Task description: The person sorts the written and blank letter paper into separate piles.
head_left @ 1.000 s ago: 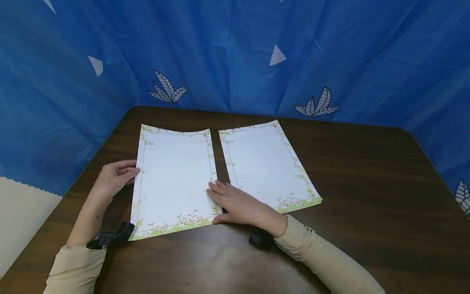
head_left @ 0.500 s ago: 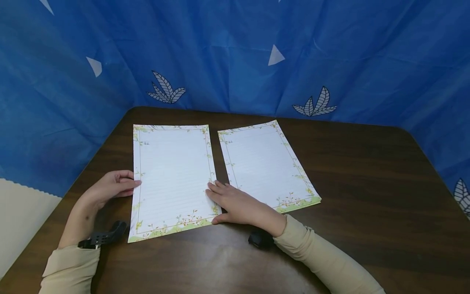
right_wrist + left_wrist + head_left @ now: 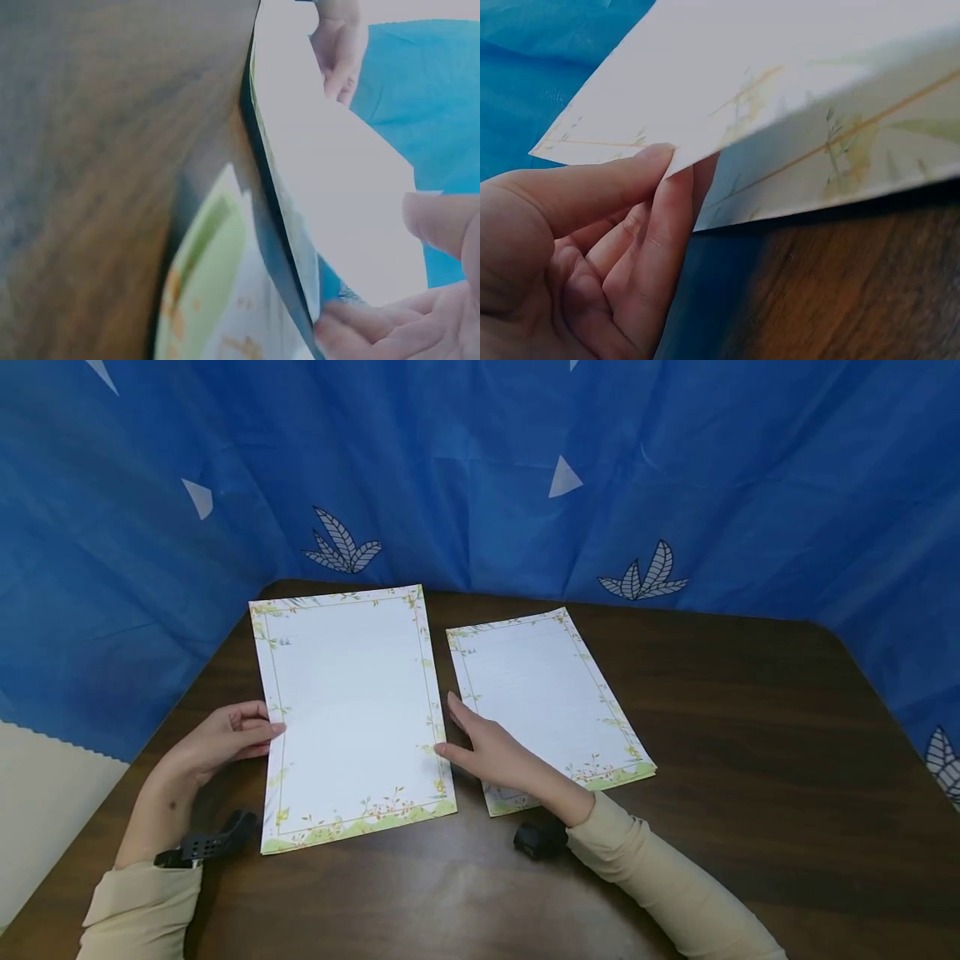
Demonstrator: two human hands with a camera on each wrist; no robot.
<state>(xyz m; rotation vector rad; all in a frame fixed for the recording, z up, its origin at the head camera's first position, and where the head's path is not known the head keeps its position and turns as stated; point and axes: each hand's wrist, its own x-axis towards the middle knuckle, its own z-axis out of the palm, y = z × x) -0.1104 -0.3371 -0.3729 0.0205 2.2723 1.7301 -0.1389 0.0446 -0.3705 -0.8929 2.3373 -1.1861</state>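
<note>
Two stacks of lined paper with a leafy printed border lie side by side on the table. My left hand (image 3: 221,739) pinches the left edge of the left paper (image 3: 352,710) between thumb and fingers. In the left wrist view the pinched top sheet (image 3: 705,67) is raised, with a gap above another sheet (image 3: 810,172). My right hand (image 3: 495,752) is at the left paper's right edge, its thumb touching the margin and its fingers straight alongside. In the right wrist view the right thumb (image 3: 442,221) overlaps the white sheet (image 3: 345,187). The right paper (image 3: 540,693) lies partly under my right forearm.
The dark brown wooden table (image 3: 750,760) extends to the right and toward me. A blue patterned cloth (image 3: 480,468) hangs behind its far edge. Black wrist devices (image 3: 217,839) sit on both arms.
The top sheet's far edge has risen and shifted left. My left hand moved slightly down and left along the edge; my right hand has come off the sheet's surface to its side.
</note>
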